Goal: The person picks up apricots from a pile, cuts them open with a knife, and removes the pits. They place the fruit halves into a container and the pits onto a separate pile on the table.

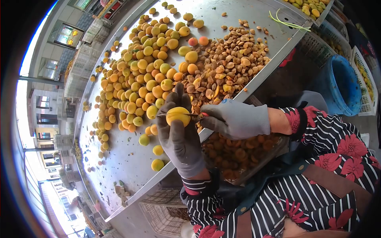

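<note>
Left grip [180, 144]: clamped on our apricot [177, 116]
Right grip [234, 119]: clamped on our knife [192, 114]
Risk: skidding across the curve, it could nick our thumb [176, 131]

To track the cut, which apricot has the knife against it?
The yellow apricot gripped in the left hand, the knife crossing it; no other is held.

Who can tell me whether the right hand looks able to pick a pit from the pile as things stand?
Probably not freely: the pile of pits lies close and open, but the right hand grips a knife set against the fruit in the left hand.
</note>
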Motion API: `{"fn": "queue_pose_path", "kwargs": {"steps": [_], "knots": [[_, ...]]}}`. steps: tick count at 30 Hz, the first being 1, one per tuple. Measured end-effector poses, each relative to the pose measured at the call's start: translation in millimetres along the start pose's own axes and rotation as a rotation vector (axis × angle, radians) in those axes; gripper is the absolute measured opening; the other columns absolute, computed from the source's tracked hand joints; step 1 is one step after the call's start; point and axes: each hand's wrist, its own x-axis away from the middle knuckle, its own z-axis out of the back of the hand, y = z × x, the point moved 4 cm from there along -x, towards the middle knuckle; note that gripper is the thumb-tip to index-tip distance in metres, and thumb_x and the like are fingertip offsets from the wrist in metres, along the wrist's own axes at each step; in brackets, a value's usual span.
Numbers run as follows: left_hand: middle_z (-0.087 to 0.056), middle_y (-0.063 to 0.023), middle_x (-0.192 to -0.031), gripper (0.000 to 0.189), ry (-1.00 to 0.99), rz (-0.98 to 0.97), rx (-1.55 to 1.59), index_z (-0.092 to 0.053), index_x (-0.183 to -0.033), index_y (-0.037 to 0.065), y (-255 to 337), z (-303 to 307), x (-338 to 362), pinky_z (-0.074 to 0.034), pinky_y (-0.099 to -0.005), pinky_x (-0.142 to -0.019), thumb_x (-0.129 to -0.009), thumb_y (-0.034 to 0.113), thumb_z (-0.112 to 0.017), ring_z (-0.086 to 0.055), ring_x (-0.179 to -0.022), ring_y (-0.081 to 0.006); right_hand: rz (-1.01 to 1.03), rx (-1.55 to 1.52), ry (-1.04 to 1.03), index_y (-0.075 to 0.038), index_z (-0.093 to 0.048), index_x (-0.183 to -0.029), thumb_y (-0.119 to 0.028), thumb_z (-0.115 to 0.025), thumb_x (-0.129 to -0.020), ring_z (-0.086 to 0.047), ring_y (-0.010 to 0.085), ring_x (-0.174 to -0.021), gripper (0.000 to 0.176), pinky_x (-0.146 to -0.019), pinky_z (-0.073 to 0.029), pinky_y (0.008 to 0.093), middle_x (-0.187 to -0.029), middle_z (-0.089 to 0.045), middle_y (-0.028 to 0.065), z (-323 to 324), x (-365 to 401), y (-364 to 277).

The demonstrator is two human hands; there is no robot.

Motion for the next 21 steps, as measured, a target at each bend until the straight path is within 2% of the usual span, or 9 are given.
{"fn": "queue_pose_path", "kwargs": {"steps": [1, 3, 5, 7, 10, 13, 15, 18, 21], "knots": [[-0.051, -0.0182, -0.143, 0.065, -0.029, -0.056, 0.007, -0.041, -0.144, 0.000, -7.8, 6.4, 1.1, -0.036, -0.0492, -0.117, -0.097, 0.039, -0.064, -0.044, -0.140, -0.0359, 0.098, -0.054, 0.013, 0.000, -0.058, -0.112, -0.035, -0.048, -0.106, -0.066, 0.0457, -0.075, 0.038, -0.069, -0.053, 0.0519, -0.079, -0.067, 0.0256, 0.2, 0.1, -2.8], [-0.050, -0.0170, -0.145, 0.066, -0.056, -0.114, 0.012, -0.043, -0.143, 0.001, -10.9, 1.1, 4.6, -0.036, -0.0500, -0.117, -0.098, 0.045, -0.063, -0.043, -0.141, -0.0360, 0.105, -0.054, 0.027, 0.001, -0.058, -0.113, -0.035, -0.048, -0.106, -0.066, 0.0462, -0.075, 0.037, -0.068, -0.053, 0.0516, -0.078, -0.066, 0.0256, -1.8, 0.8, -3.2], [-0.051, -0.0148, -0.145, 0.074, 0.083, 0.029, 0.359, -0.042, -0.144, 0.002, -18.9, -16.4, 9.2, -0.034, -0.0516, -0.118, -0.096, 0.057, -0.058, -0.042, -0.141, -0.0375, 0.110, -0.047, 0.043, 0.001, -0.058, -0.113, -0.034, -0.049, -0.105, -0.066, 0.0467, -0.075, 0.037, -0.068, -0.053, 0.0513, -0.078, -0.066, 0.0256, -2.1, 2.3, -4.6], [-0.050, -0.0160, -0.146, 0.076, 0.093, 0.037, 0.317, -0.038, -0.148, 0.002, -18.3, -16.6, 7.3, -0.033, -0.0532, -0.119, -0.099, 0.059, -0.052, -0.042, -0.141, -0.0388, 0.030, 0.080, 0.074, 0.001, -0.058, -0.114, -0.035, -0.048, -0.105, -0.066, 0.0462, -0.074, 0.038, -0.067, -0.052, 0.0511, -0.077, -0.066, 0.0255, -1.7, 4.9, -5.5], [-0.047, -0.0172, -0.146, 0.075, 0.066, 0.073, 0.251, -0.032, -0.152, 0.002, -10.3, -14.2, 3.8, -0.035, -0.0525, -0.117, -0.099, 0.048, -0.058, -0.041, -0.142, -0.0382, -0.035, 0.197, 0.012, -0.003, -0.053, -0.114, -0.029, -0.052, -0.104, -0.064, 0.0455, -0.073, 0.028, -0.061, -0.050, 0.0498, -0.080, -0.064, 0.0231, 1.3, 5.2, -7.4], [-0.046, -0.0183, -0.146, 0.077, 0.020, 0.027, 0.082, -0.027, -0.154, 0.001, -5.9, -5.1, 2.8, -0.042, -0.0480, -0.112, -0.096, 0.036, -0.063, -0.050, -0.133, -0.0333, 0.010, 0.216, 0.040, -0.003, -0.053, -0.111, -0.029, -0.052, -0.104, -0.063, 0.0454, -0.069, 0.027, -0.058, -0.049, 0.0497, -0.076, -0.063, 0.0228, 0.4, 5.3, -4.7], [-0.045, -0.0193, -0.146, 0.080, 0.008, -0.014, -0.162, -0.025, -0.154, 0.000, -2.4, -1.4, 2.7, -0.048, -0.0430, -0.104, -0.091, 0.021, -0.069, -0.058, -0.118, -0.0292, 0.035, 0.217, 0.046, -0.003, -0.053, -0.109, -0.029, -0.052, -0.104, -0.063, 0.0450, -0.068, 0.026, -0.057, -0.049, 0.0493, -0.073, -0.062, 0.0224, -1.4, 4.1, -0.6], [-0.044, -0.0179, -0.144, 0.082, 0.070, -0.038, 0.091, -0.024, -0.154, 0.000, 5.9, -7.0, 3.9, -0.050, -0.0395, -0.098, -0.090, 0.018, -0.071, -0.059, -0.107, -0.0249, 0.063, 0.211, 0.068, -0.003, -0.053, -0.105, -0.028, -0.053, -0.104, -0.063, 0.0445, -0.066, 0.024, -0.056, -0.049, 0.0490, -0.070, -0.061, 0.0220, -2.5, 4.2, 0.0], [-0.041, -0.0177, -0.147, 0.088, 0.115, -0.066, -0.131, -0.020, -0.157, 0.003, 4.8, -2.7, 4.0, -0.050, -0.0381, -0.097, -0.091, 0.025, -0.074, -0.058, -0.108, -0.0233, 0.031, 0.232, 0.069, -0.003, -0.053, -0.103, -0.027, -0.054, -0.103, -0.063, 0.0444, -0.068, 0.023, -0.057, -0.049, 0.0491, -0.071, -0.061, 0.0223, -0.1, 5.6, -8.0]]}}
